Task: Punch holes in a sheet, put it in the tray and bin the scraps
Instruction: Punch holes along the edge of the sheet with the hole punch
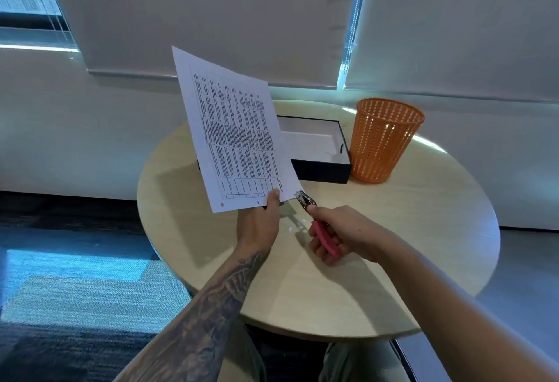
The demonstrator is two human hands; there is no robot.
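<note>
My left hand (260,222) holds a printed white sheet (233,130) upright by its lower edge, above the round table. Two punched holes show along that lower edge. My right hand (341,232) grips a pink-handled hole punch (317,224); its metal jaws sit over the sheet's lower right corner. A few small white paper scraps (289,228) lie on the table below the sheet. Behind the sheet stands a black tray (325,170) with a white inside, partly hidden. To the tray's right stands an orange mesh bin (384,139).
The round wooden table (408,230) stands against a white wall with drawn blinds. Carpeted floor lies to the left. My knees show under the table's near edge.
</note>
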